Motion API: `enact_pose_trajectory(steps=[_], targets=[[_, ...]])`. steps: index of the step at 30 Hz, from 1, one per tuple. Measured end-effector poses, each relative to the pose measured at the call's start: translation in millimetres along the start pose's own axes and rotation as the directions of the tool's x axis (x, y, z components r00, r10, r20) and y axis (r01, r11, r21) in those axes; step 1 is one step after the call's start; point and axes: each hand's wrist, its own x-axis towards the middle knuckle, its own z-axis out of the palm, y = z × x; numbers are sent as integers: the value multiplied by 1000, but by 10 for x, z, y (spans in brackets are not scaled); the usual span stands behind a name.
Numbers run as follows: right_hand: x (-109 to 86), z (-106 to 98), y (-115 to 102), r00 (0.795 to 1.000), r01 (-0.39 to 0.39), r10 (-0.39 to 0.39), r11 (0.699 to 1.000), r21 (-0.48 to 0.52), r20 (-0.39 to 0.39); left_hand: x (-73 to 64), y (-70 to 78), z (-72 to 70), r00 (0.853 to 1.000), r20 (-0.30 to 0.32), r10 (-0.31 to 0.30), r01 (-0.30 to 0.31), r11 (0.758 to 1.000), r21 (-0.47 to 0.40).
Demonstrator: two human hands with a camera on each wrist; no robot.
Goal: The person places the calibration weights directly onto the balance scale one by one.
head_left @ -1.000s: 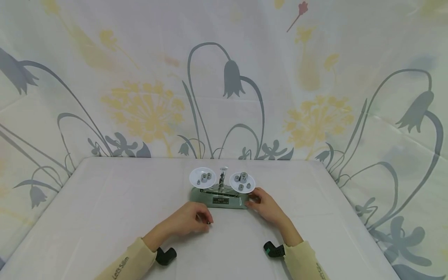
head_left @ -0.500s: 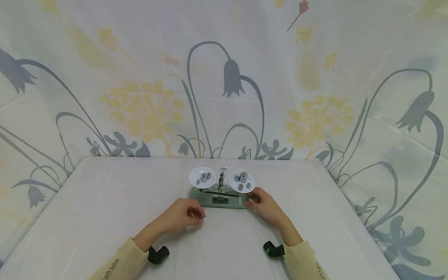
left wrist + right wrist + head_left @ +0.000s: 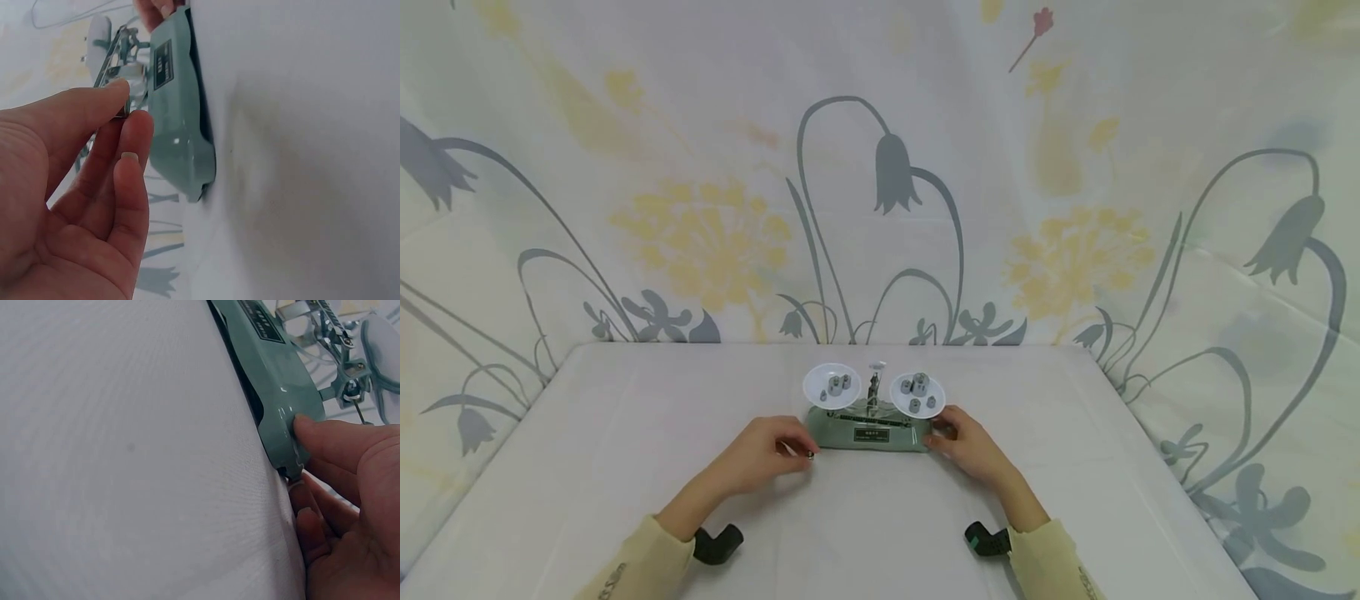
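Note:
A green balance scale [image 3: 831, 432] with two white pans stands on the table. Between thumb and fingertips, my left hand [image 3: 763, 457] pinches a small metal weight [image 3: 123, 113], mostly covered by the fingers, just in front of the scale's left end. At the opposite end, my right hand [image 3: 973, 448] grips the corner of the base; in the right wrist view its thumb [image 3: 312, 432] lies on the green surface and its fingers curl at the lower edge. The left pan [image 3: 815, 379] bears three metal weights, and the right pan [image 3: 898, 402] several.
White cloth covers the table [image 3: 880, 525]. Behind its far edge hangs a curtain [image 3: 730, 133] printed with flowers. Black wrist devices [image 3: 718, 544] stick out from both sleeves.
My left hand has moved left and a little farther from me, carrying the pinched weight toward the scale's left end. My right hand keeps its grip on the base.

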Motion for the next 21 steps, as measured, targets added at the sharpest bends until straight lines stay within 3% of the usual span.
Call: enact_pose_trajectory(steps=[21], targets=[[-6, -6, -30, 1000, 0, 0, 1000, 4, 15, 11, 62, -294, 993, -95, -71, 78, 994, 75]])
